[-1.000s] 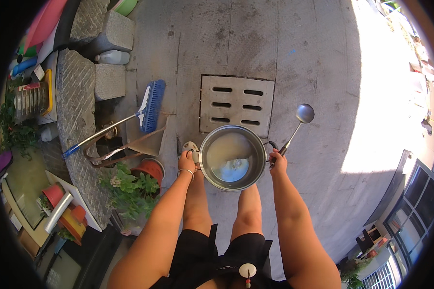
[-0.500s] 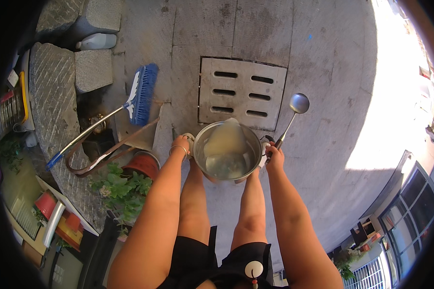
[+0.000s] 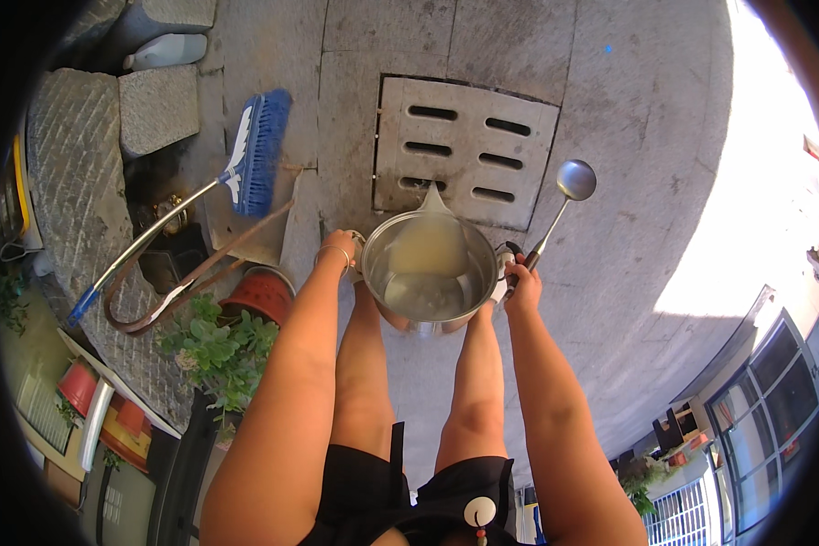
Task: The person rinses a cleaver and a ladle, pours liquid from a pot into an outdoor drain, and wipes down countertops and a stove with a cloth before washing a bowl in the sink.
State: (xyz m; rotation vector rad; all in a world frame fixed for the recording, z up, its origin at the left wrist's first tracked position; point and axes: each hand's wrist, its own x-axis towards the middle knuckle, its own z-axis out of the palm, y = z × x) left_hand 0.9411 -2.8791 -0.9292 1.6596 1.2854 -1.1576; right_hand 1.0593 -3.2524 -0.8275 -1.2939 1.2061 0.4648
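Observation:
A steel pot (image 3: 400, 318) is held in front of my legs, tilted away from me. Cloudy liquid (image 3: 428, 250) inside runs over its far rim in a narrowing stream toward the drain cover (image 3: 464, 100). My left hand (image 3: 338, 247) is closed on the pot's left handle, its fingers partly hidden. On the other side, my right hand (image 3: 524, 282) is wrapped round the dark handle of a ladle (image 3: 576, 180) and the pot's right handle together. The ladle's steel bowl points up and to the right, beyond the pot.
To the left lie a blue push broom (image 3: 262, 150), a dustpan (image 3: 259, 214) with a long brown handle, and a red flowerpot (image 3: 259, 296) with a leafy plant (image 3: 223, 350). Stone blocks (image 3: 159, 109) and a white jug (image 3: 166, 52) stand farther off. Sunlit paving (image 3: 737, 227) is at right.
The pot has tilted farther from me, and the liquid over its far rim has become a narrow stream reaching the drain cover. Both hands keep their grips.

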